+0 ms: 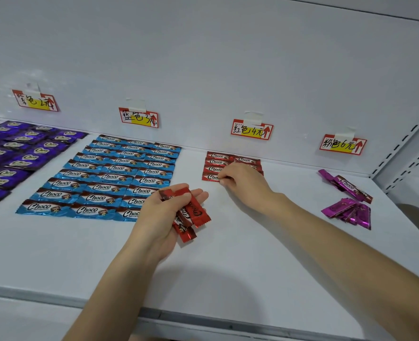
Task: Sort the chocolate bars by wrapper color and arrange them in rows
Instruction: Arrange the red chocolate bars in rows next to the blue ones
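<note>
My left hand (165, 212) grips a bunch of several red-wrapped chocolate bars (191, 214) above the white shelf (252, 254). My right hand (238, 179) reaches to the small block of red bars (215, 163) laid flat under the red price tag (252, 130), its fingertips pinching the front bar of that block. Blue bars (105, 178) lie in neat rows on the left. Purple bars (14, 156) fill the far left. A loose heap of pink bars (348, 198) lies at the right.
Handwritten price tags are taped to the back wall: a blue one (138, 118), a pink one (342, 145) and one at far left (35, 100). A perforated upright (405, 148) bounds the shelf on the right. The shelf's front edge (203, 318) runs below my arms.
</note>
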Motion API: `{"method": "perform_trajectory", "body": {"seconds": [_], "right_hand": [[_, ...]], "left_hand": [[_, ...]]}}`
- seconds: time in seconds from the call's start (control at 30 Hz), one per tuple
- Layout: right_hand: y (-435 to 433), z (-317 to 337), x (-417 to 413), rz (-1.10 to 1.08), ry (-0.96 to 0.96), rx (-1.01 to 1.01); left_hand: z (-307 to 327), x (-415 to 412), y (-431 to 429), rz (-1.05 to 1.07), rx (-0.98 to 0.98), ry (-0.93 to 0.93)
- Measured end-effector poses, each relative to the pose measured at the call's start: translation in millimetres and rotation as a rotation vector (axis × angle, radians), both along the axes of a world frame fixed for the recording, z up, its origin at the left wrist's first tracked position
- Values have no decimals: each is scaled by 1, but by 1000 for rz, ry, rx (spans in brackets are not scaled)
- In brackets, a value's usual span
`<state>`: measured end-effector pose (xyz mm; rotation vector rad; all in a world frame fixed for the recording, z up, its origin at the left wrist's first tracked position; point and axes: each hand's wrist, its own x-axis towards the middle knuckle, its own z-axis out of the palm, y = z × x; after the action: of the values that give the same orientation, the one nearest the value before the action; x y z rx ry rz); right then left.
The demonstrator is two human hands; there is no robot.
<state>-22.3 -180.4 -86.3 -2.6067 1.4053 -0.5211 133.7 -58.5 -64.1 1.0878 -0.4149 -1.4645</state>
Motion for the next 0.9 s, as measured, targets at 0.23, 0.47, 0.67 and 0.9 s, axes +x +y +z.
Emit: {"method": "perform_trajectory", "body": {"seconds": [0.23,0.47,0.67,0.9], "right_hand": [[-3,-4,2,7,18,-10],[-2,-4,2,-8,40,-21],[-2,-4,2,-3,48,-44],[-2,-6,2,3,35,-57]], "left_hand": [[0,1,1,0,16,-17],[0,1,0,6,23,-13],[0,1,0,7,17,-17],[-1,1,-1,4,18,-13]]}}
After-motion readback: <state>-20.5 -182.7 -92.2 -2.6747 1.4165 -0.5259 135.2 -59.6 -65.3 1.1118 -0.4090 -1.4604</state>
